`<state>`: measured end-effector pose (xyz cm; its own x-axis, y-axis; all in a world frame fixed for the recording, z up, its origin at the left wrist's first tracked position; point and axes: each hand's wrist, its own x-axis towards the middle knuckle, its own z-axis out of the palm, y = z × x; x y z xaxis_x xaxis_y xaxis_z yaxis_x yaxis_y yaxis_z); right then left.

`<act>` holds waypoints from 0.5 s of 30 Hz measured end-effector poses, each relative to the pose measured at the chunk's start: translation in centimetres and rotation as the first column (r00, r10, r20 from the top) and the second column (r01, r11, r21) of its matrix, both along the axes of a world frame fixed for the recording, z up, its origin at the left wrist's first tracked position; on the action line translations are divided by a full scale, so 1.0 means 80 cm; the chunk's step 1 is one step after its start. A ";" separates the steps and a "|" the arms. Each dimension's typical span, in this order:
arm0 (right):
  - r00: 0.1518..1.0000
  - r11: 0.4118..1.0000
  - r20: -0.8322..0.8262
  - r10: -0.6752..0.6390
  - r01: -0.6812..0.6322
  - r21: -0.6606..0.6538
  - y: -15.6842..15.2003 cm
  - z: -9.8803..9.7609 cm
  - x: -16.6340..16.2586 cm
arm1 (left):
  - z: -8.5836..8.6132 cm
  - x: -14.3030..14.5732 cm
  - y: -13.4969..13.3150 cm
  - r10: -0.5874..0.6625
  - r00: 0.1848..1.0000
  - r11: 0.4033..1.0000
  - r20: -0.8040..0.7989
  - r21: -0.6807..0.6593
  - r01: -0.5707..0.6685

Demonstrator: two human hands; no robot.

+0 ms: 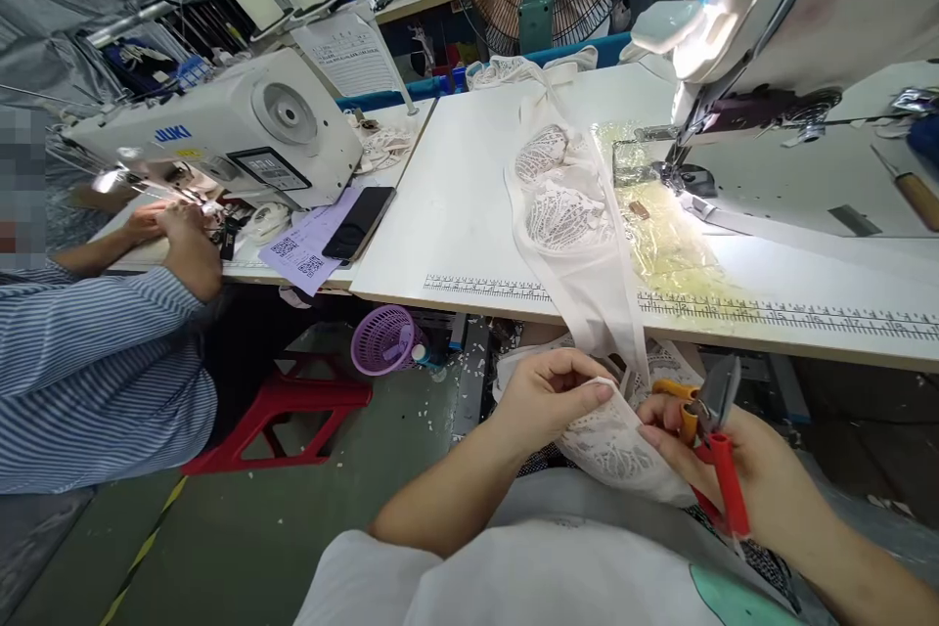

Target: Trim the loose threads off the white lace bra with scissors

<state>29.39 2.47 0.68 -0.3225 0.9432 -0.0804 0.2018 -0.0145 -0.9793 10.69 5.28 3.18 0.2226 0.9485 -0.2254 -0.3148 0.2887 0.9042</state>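
In my lap lies a white lace bra (620, 440), and my left hand (547, 401) pinches its edge between thumb and fingers. My right hand (740, 465) is closed around scissors (719, 401) with metal blades and orange and red grips; whether this is one tool or two I cannot tell. The right thumb and fingertips also touch the bra's edge. A chain of white bra pieces (564, 210) with lace cups runs from the table down over its front edge towards my hands.
At right stands a sewing machine (792, 10) with a lit needle area; a wooden-handled awl (916, 196) lies beside it. A measuring tape (734, 308) runs along the table edge. At left a co-worker (103, 342) sews at another machine (220, 132). A phone (359, 223) and purple basket (385, 340) are nearby.
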 end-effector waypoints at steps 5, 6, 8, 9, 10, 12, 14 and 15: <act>0.953 0.926 0.304 -0.006 -0.109 0.362 -0.003 -0.017 0.011 | -0.005 -0.004 0.004 0.097 0.993 0.995 0.068 -0.014 -0.096; 0.929 0.885 0.369 -0.026 -0.151 0.441 -0.003 -0.019 0.012 | -0.005 -0.005 0.005 0.110 0.991 0.994 0.070 -0.029 -0.108; 0.888 0.794 0.451 -0.087 -0.212 0.570 -0.004 -0.020 0.011 | -0.006 -0.010 0.006 0.135 0.989 0.989 0.057 -0.068 -0.131; 0.873 0.756 0.473 -0.118 -0.230 0.613 -0.005 -0.020 0.011 | -0.006 -0.012 0.006 0.153 0.987 0.985 0.045 -0.085 -0.148; 0.860 0.728 0.488 -0.148 -0.240 0.642 -0.005 -0.019 0.009 | -0.005 -0.015 0.006 0.173 0.984 0.981 0.034 -0.096 -0.169; 0.841 0.698 0.510 -0.178 -0.257 0.668 -0.005 -0.018 0.008 | -0.003 -0.020 0.005 0.218 0.976 0.972 0.010 -0.094 -0.216; 0.839 0.704 0.518 -0.163 -0.270 0.657 -0.006 -0.018 0.007 | -0.002 -0.025 0.005 0.245 0.970 0.967 -0.010 -0.072 -0.245; 0.845 0.714 0.515 -0.143 -0.272 0.645 -0.007 -0.018 0.008 | -0.002 -0.027 0.005 0.246 0.969 0.967 -0.020 -0.061 -0.246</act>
